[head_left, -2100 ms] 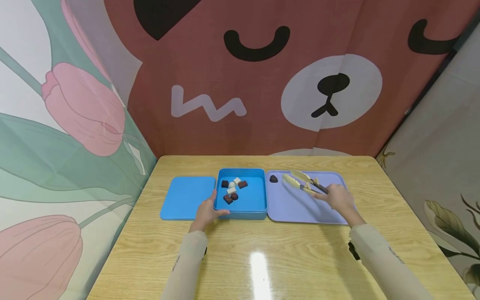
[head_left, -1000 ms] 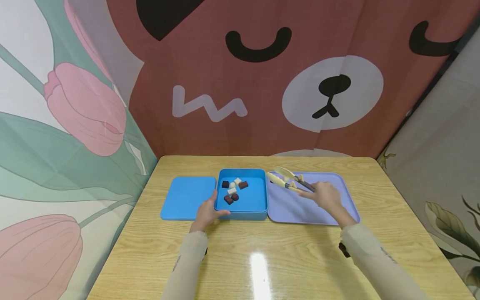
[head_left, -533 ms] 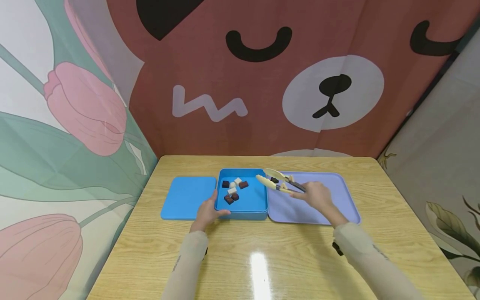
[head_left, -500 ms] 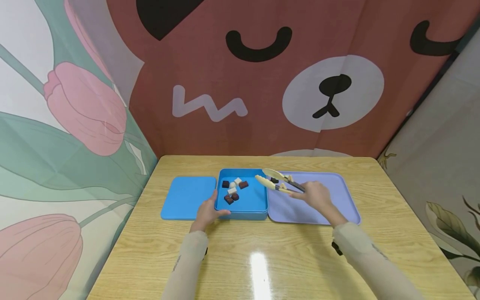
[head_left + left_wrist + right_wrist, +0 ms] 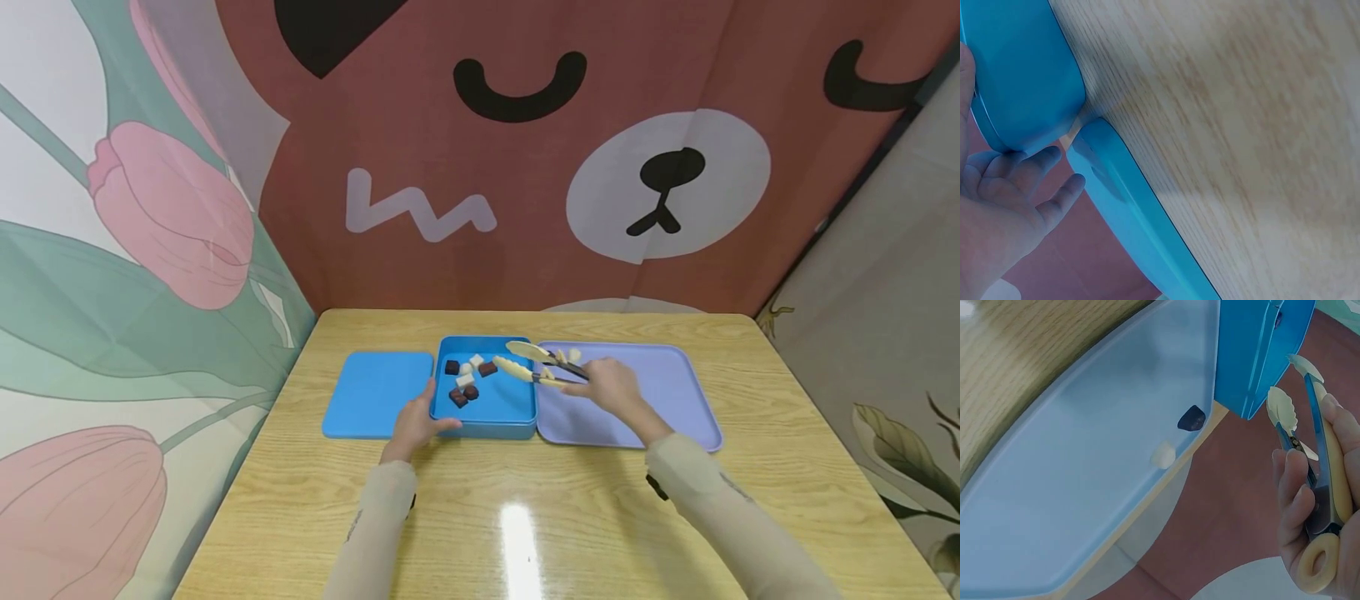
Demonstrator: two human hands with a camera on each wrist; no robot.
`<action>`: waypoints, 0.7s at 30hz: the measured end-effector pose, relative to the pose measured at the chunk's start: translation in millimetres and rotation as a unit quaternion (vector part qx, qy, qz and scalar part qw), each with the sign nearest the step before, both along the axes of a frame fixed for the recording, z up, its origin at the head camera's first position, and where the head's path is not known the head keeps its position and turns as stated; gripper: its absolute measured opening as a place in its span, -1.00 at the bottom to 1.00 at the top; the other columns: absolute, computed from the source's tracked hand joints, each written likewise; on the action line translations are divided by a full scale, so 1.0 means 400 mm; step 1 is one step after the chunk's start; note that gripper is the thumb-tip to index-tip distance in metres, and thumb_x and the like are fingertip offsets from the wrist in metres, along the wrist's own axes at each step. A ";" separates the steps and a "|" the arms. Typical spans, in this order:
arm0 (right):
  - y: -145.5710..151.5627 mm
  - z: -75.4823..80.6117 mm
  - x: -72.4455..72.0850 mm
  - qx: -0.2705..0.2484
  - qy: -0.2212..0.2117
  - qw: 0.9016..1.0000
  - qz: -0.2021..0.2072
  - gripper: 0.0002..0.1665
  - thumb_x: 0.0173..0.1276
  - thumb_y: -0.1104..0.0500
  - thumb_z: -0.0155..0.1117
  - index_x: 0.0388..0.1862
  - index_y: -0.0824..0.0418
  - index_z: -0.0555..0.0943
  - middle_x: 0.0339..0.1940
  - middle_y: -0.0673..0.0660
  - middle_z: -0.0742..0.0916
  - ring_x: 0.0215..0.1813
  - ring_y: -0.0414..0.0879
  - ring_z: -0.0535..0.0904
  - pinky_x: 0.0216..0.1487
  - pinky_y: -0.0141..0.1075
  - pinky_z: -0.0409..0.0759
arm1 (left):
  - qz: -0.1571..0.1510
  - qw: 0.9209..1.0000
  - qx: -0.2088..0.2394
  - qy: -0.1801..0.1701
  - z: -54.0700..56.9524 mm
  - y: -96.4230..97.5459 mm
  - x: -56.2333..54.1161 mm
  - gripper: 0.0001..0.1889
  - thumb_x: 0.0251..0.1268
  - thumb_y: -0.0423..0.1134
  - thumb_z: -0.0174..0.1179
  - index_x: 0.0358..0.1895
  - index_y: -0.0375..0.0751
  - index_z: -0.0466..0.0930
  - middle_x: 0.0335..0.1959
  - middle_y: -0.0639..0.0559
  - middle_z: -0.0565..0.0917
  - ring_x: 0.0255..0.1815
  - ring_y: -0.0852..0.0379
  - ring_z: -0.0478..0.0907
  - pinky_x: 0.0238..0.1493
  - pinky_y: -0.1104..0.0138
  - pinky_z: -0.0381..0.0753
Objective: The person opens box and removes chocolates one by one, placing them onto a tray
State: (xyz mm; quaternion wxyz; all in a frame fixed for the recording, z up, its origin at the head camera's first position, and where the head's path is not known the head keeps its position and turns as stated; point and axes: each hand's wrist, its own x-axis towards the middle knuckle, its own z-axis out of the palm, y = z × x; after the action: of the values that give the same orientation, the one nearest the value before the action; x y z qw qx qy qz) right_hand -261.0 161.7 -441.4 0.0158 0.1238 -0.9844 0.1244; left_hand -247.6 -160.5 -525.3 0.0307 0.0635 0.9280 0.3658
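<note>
My right hand grips a pair of serving tongs with cream scalloped heads. Its heads hang apart over the right side of the blue box, with nothing seen between them. Inside the box lie several dark and white chocolates. My left hand rests at the box's front left corner, fingers along the left side and thumb along the front. In the right wrist view a dark chocolate and a white chocolate sit on the lilac tray. The tongs hide the dark one in the head view.
A flat blue lid lies to the left of the box. The lilac tray stands against the box's right side. Everything sits on a wooden table, with a printed curtain behind its back edge.
My right hand has carried the tongs left, from above the tray to over the box's right side. The white chocolate on the tray has come into view. My left hand stays put.
</note>
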 end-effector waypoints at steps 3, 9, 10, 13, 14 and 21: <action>-0.010 0.000 -0.007 0.004 0.001 1.000 0.004 -0.39 -0.03 -0.28 0.31 -0.80 0.09 0.27 -0.83 -0.03 0.31 -0.74 -0.19 0.17 -0.77 -0.38 0.08 | 0.000 1.000 -0.001 0.001 -0.001 0.000 0.000 0.07 -0.16 0.08 0.36 0.38 -0.31 -0.07 0.21 -0.35 0.29 0.14 -0.22 0.31 0.00 0.03 0.40; -0.029 -0.001 -0.025 0.018 0.001 1.000 0.026 -0.42 -0.06 -0.28 0.33 -0.63 0.12 0.30 -0.78 0.01 0.38 -0.72 -0.15 0.25 -0.77 -0.34 0.13 | -0.002 1.000 -0.003 0.008 0.001 0.001 0.003 0.07 -0.16 0.07 0.36 0.38 -0.34 -0.05 0.18 -0.37 0.32 0.10 -0.23 0.35 -0.02 0.03 0.41; -0.032 -0.001 -0.029 0.021 -0.002 0.999 0.027 -0.41 -0.07 -0.29 0.33 -0.62 0.12 0.30 -0.77 0.01 0.38 -0.71 -0.15 0.25 -0.76 -0.35 0.13 | -0.003 1.000 -0.004 0.009 0.002 0.001 0.004 0.07 -0.16 0.08 0.35 0.37 -0.35 -0.06 0.12 -0.38 0.38 0.06 -0.23 0.38 -0.03 0.04 0.43; -0.042 0.000 -0.037 0.030 -0.011 0.999 0.027 -0.42 -0.07 -0.28 0.34 -0.63 0.14 0.33 -0.74 0.02 0.40 -0.70 -0.15 0.25 -0.75 -0.35 0.14 | -0.006 1.000 -0.003 0.011 0.001 0.000 0.002 0.07 -0.16 0.08 0.35 0.37 -0.35 -0.06 0.05 -0.37 0.44 0.01 -0.21 0.42 -0.05 0.04 0.44; -0.045 0.001 -0.040 0.032 -0.015 0.999 0.026 -0.42 -0.07 -0.27 0.34 -0.64 0.15 0.34 -0.73 0.02 0.41 -0.70 -0.16 0.25 -0.74 -0.35 0.14 | -0.006 1.000 -0.003 0.012 0.000 0.001 0.002 0.07 -0.16 0.08 0.35 0.37 -0.35 -0.05 0.05 -0.37 0.44 0.01 -0.21 0.42 -0.05 0.04 0.44; -0.063 -0.001 -0.059 0.064 -0.026 0.997 0.029 -0.38 -0.09 -0.32 0.32 -0.75 0.13 0.33 -0.75 0.01 0.39 -0.70 -0.19 0.20 -0.74 -0.37 0.13 | -0.003 1.000 -0.009 0.011 -0.004 0.001 -0.001 0.07 -0.16 0.08 0.35 0.37 -0.34 -0.05 0.20 -0.35 0.30 0.13 -0.21 0.32 0.00 0.05 0.41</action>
State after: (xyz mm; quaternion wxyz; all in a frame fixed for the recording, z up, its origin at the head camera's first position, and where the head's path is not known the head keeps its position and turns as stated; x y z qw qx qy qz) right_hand -284.7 136.4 -441.7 -0.0214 0.1501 -0.9863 0.0651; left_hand -248.1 -160.1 -526.8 0.0222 0.0700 0.9314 0.3565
